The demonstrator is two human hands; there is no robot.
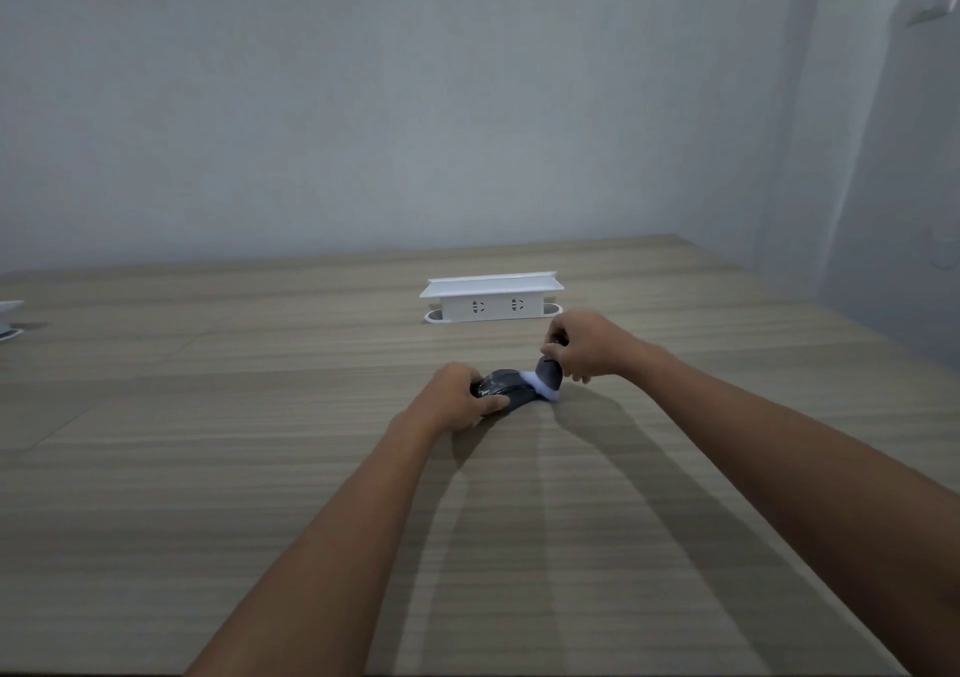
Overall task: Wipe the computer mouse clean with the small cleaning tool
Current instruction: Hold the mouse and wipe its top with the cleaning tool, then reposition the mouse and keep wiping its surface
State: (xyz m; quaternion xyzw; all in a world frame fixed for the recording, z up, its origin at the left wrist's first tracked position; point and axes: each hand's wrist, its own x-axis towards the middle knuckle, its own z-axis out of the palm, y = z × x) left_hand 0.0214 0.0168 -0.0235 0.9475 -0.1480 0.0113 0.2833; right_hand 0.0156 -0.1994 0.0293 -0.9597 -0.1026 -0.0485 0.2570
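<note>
From the head view, a black mouse point(506, 390) lies on a wood-grain table point(208, 468), a little beyond the middle of the surface and near the person's outstretched arms. The left hand point(457, 395) is closed around the mouse's left end, fingers curled over its far side and the thumb lying along its near edge, pinning it to the table. The right hand point(584, 346) is closed around the dark top of a small brush point(548, 377), gripping it from above with the fingers bunched and bent downward. The brush tilts down to the left, and its white bristles touch the right end of the mouse where it meets the table. Behind the hands, well apart from the mouse, a white socket box point(491, 297) stands on the table with two outlets facing the camera and a flat lid raised above it. At the far left edge a white object point(9, 317) is only partly in view, and what it is cannot be told. A plain grey wall point(363, 104) rises behind the table.
</note>
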